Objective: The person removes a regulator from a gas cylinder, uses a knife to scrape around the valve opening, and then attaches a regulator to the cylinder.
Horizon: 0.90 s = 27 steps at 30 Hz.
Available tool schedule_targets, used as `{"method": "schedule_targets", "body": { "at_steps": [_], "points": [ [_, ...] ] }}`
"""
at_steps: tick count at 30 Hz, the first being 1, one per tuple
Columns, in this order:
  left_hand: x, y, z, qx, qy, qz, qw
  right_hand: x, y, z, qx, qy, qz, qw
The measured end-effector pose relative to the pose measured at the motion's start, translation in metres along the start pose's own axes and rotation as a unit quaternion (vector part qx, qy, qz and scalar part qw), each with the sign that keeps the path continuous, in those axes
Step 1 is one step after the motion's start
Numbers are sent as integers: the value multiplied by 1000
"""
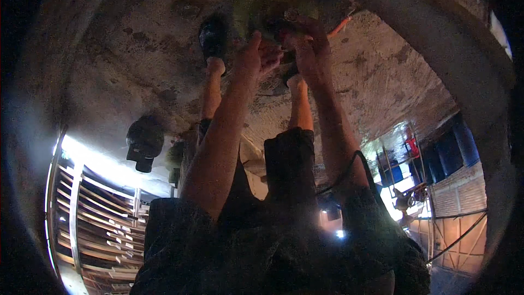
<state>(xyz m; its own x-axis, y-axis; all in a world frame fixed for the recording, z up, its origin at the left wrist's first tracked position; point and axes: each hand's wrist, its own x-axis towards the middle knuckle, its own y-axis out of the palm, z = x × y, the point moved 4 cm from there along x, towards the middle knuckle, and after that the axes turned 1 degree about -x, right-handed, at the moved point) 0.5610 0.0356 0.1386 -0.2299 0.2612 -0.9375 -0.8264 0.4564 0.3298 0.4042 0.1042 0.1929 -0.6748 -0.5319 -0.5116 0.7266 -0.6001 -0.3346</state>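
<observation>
Rough, stained concrete floor (387, 71) spreads out ahead of you in dim light, bright daylight breaking in at both sides. At the near left, pale wooden slats (103, 224) sit in rows on a rack; a little farther off stands a dark, rounded canister (144, 137). Moving right, your left shoe (212, 35) is planted at the far side, just left of the work.

Your left hand (255, 57) comes next, thumb pointing away from you and fingers partly curled to the right; you cannot tell from this dim view whether they hold anything. Straight beyond it, at the far middle, lies the round greenish thing (273, 8), dark in its middle, its outline too murky to give a long axis. Your right hand (311, 49) reaches farther than the left, so it is the nearer one to that dark middle. Its fingers bend inward to the left, but whether they are closed on something cannot be told. Just right of it, an orange strip (339, 27) slants from the near left to the far right, its near end by your fingers. Well off to the right stand blue barrels (464, 136) above a brick wall (458, 194).
</observation>
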Motion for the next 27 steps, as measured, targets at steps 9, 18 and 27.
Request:
{"method": "schedule_targets", "body": {
  "at_steps": [9, 18, 27],
  "points": [
    [43, 12, -18, 313, 281, -234, 877, 29, 45, 39, -256, 216, -81, 939],
    [57, 7, -6, 353, 274, -256, 857, 29, 50, 15, -288, 181, -176, 924],
    [68, 26, 8, 359, 259, -249, 862, 24, 41, 18, -274, 138, -235, 922]
  ]
}}
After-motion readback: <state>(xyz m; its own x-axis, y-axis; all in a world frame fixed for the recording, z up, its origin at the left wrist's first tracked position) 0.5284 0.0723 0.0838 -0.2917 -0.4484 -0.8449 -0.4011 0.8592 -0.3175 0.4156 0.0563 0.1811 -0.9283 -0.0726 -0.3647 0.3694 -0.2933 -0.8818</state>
